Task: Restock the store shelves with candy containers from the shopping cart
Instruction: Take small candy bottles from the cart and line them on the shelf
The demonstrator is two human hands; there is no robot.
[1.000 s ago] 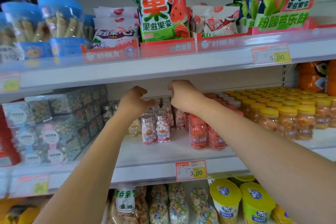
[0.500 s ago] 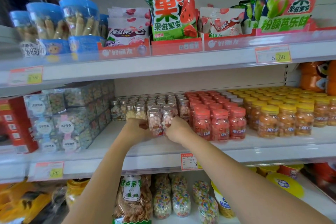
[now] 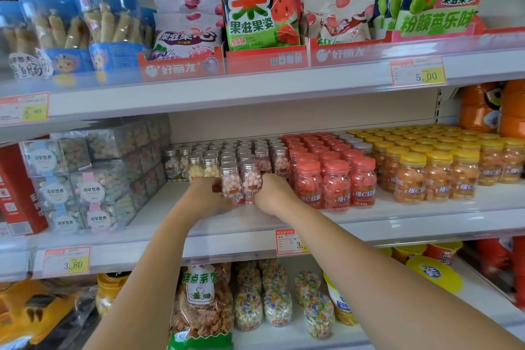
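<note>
Left hand [image 3: 208,197]: fingers curled round the base of a clear silver-capped bottle of pink-and-white candy [image 3: 230,179]
Right hand [image 3: 272,193]: gripping the twin bottle [image 3: 251,177] just beside it
Bottles: upright, touching, at frame centre on the white middle shelf [image 3: 397,219], in front of matching rows
Right of them: red-lidded clear jars of red candy [image 3: 336,185]

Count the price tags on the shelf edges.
4 price tags. Upper shelf edge: one far left, one right. Middle shelf edge: one left, one centre, partly covered. More may be hidden.
</note>
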